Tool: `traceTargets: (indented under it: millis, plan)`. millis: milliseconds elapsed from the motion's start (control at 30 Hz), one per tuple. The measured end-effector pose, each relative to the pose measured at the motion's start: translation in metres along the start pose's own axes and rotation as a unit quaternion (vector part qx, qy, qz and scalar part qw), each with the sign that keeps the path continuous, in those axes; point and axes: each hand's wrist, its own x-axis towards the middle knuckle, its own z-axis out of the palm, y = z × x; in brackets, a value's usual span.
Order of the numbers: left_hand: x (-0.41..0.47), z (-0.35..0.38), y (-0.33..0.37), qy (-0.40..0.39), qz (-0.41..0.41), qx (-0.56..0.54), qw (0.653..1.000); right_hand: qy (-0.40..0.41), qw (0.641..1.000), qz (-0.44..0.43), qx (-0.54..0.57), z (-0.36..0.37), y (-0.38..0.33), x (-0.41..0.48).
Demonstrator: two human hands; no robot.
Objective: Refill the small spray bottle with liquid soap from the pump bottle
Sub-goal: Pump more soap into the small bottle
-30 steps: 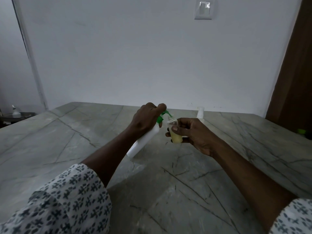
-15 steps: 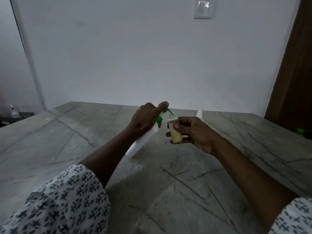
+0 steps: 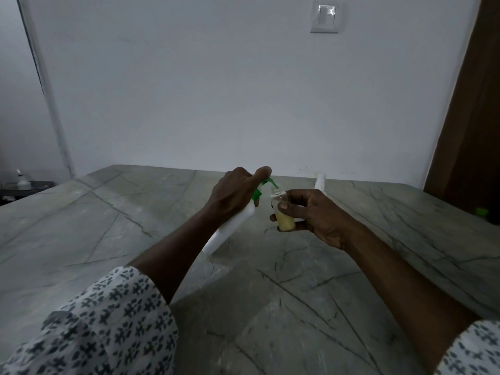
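We see the left hand point(image 3: 235, 193) gripping the tilted white pump bottle point(image 3: 230, 228) over the middle of the desk point(image 3: 108, 226), thumb on its green pump head point(image 3: 266, 182), whose spout sits at the mouth of the small spray bottle point(image 3: 284, 215). The right hand point(image 3: 313, 215) holds that bottle upright, fingers curled round it; yellowish soap fills its lower half. A white tube-like piece point(image 3: 320, 182) stands near the far edge.

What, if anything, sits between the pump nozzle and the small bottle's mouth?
Nothing visible. The left hand tilts the pump bottle so its green nozzle meets the open top of the small spray bottle, gripped by the right hand. No cap shows there.
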Motion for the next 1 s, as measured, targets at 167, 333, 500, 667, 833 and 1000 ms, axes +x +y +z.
traceTargets:
  millis: [167,333,500,667,833,1000]
  plan:
    - [0.001,0.000,-0.002,-0.012,-0.008,0.007,1.000,-0.001,1.000,-0.006,-0.007,-0.002,0.001,-0.001]
    - [0.002,-0.001,0.001,0.014,0.012,0.029,0.999,0.003,1.000,0.002,-0.030,-0.001,0.002,0.001]
    - [0.003,0.000,-0.004,0.009,0.013,0.024,1.000,0.004,1.000,0.005,-0.030,0.001,0.004,0.001]
    - [0.005,0.003,-0.009,-0.012,0.007,0.033,0.999,0.006,1.000,0.005,-0.009,-0.002,0.003,0.002]
    - [0.005,0.004,-0.005,-0.014,-0.010,0.027,0.999,-0.002,1.000,0.007,0.007,-0.003,0.004,0.001]
    - [0.002,0.004,-0.003,0.027,0.015,0.043,0.999,-0.016,0.999,0.021,0.027,-0.004,0.005,0.001]
